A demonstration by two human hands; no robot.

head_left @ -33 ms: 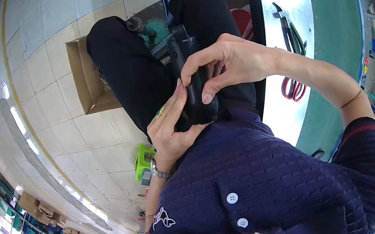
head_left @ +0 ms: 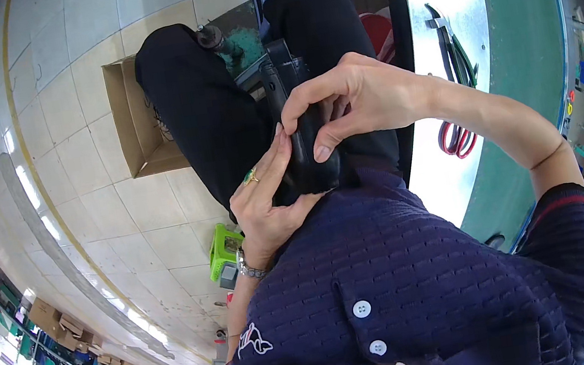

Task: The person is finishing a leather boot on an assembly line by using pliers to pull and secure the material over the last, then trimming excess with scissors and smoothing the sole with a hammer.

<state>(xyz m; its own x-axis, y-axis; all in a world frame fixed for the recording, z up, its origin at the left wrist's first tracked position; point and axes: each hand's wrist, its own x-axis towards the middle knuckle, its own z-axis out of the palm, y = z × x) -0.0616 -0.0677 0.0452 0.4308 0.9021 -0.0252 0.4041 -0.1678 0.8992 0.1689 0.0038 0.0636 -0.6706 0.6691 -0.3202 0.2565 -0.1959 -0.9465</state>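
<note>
Both hands close around a black oblong device (head_left: 303, 135) held over the person's lap, just above the dark trousers (head_left: 213, 118). The left hand (head_left: 268, 201) cups it from below, its grip wrapped on the lower end, a ring on one finger. The right hand (head_left: 352, 100) clamps the device from the other side, thumb pressed on its face. Red-handled scissors (head_left: 457, 137) lie on the white and green worktop (head_left: 519, 70) to the right. An open cardboard box (head_left: 133, 120) and a green tool (head_left: 225, 250) sit on the tiled floor (head_left: 66, 104).
</note>
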